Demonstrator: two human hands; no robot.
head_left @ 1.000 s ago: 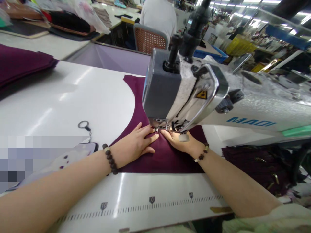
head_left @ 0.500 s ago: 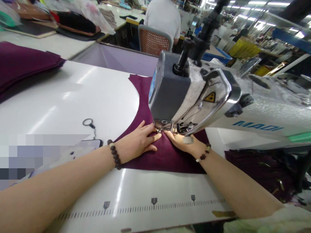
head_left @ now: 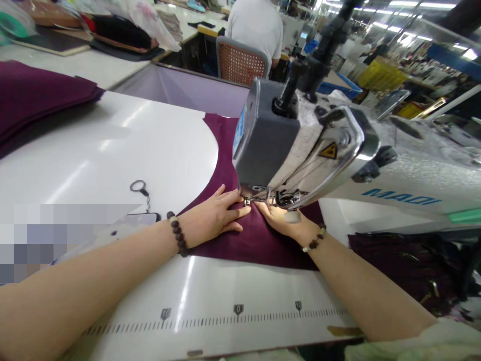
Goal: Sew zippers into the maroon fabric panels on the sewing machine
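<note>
A dark maroon piece of fabric (head_left: 263,243) lies flat on the white table under the head of a sewing machine (head_left: 268,130). My left hand (head_left: 214,215) rests on the cloth with its fingers spread, the tips close to the presser foot (head_left: 247,201) on its left side. On the right, my right hand (head_left: 281,220) lies on the same cloth with fingers stretched toward the foot; the machine's needle area hides part of them. Both palms face down. The needle's tip cannot be made out.
A stack of maroon fabric (head_left: 45,100) sits at the left. A phone (head_left: 143,217) with a key ring (head_left: 138,186) lies beside my left forearm. More dark cloth (head_left: 398,271) hangs at the right. Ahead, a person (head_left: 255,27) sits on a chair (head_left: 242,61).
The camera view has shifted slightly. My hands and the maroon fabric keep almost the same place at the presser foot.
</note>
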